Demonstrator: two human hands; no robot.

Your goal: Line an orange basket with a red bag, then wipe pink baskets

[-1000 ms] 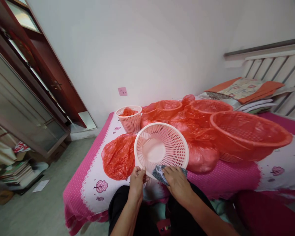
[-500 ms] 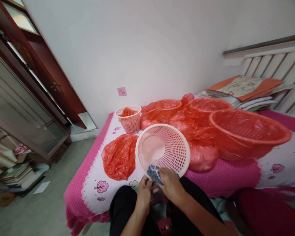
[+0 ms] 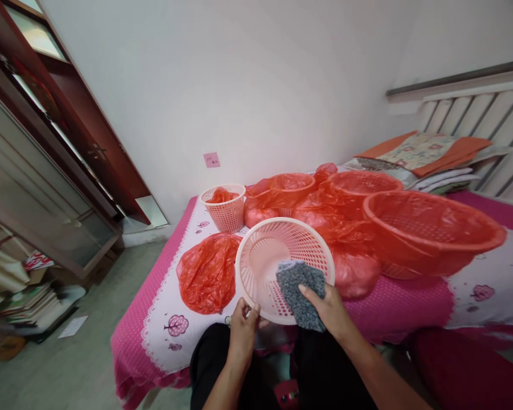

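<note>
A pale pink plastic basket (image 3: 256, 250) with holes in its wall tilts toward me at the bed's front edge. My left hand (image 3: 244, 327) pinches its near rim at the lower left. In my right hand (image 3: 331, 310) is a grey cleaning cloth (image 3: 301, 290), thumb on top and fingers hidden beneath. The cloth hangs over the basket's near right rim and partly covers its inside. Left of the basket lies a crumpled red plastic bag (image 3: 208, 273).
Behind stands a smaller pink basket (image 3: 226, 215) with red plastic inside. Several red-bagged baskets, among them a large one (image 3: 431, 228), fill the right side. Folded bedding (image 3: 431, 151) lies by the headboard (image 3: 487, 122). A dotted pink bedspread (image 3: 141, 336) hangs over the bed's left edge.
My right hand has moved right, and the cloth, bunched at the near rim before, now spreads open over the right side. My left hand stays at the rim, slightly further left.
</note>
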